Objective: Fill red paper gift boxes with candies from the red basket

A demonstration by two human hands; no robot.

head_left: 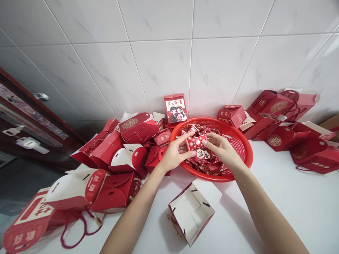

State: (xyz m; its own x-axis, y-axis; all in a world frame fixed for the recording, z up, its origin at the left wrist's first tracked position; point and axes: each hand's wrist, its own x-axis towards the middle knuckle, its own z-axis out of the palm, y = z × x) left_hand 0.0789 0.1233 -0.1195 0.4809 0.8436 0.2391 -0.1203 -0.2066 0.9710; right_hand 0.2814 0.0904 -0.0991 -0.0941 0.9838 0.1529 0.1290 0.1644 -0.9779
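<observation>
White tabletop [267, 197], tiled wall [159, 67] beyond. Your left [187, 145] and right fingers [206, 140], slightly parted, hold a dotted packet [196, 141] between them, above the red basket [245, 146]; bare surface nearer you, right.

I seem to be in a room of a home, though it could be the back of a small shop; I can't tell for certain. The wall [164, 21] facing me is covered in big white tiles with faint grey marbling, the sort put up in a kitchen or utility room, but I see no stove or sink. On my left there's a dark red wooden cabinet [33, 93] with a shiny metal fitting [41, 97], which looks like household furniture. My table [278, 201] is plain white, and the red boxes [139, 127] and plastic basket [249, 155] crowding it look homely, not industrial.
</observation>
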